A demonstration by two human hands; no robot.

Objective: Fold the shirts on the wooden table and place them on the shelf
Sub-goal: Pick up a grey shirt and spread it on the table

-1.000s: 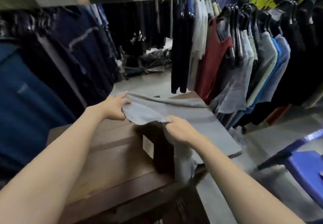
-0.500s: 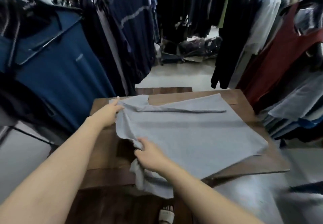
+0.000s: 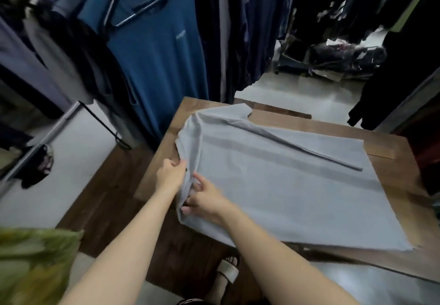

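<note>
Pinching soft grey shirt (image 3: pixel 273 185), wooden table (image 3: pixel 392 142)

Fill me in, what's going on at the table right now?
A person is folding a grey shirt spread across the wooden table. Both hands work its left edge: the left hand pinches the bunched fabric, and the right hand grips it just beside. The rest lies mostly flat; no shelf is in view.

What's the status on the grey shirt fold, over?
Left hand and right hand both pinch the grey shirt at its bunched left edge. Shirt lies spread on the wooden table. No obstruction seen.
</note>
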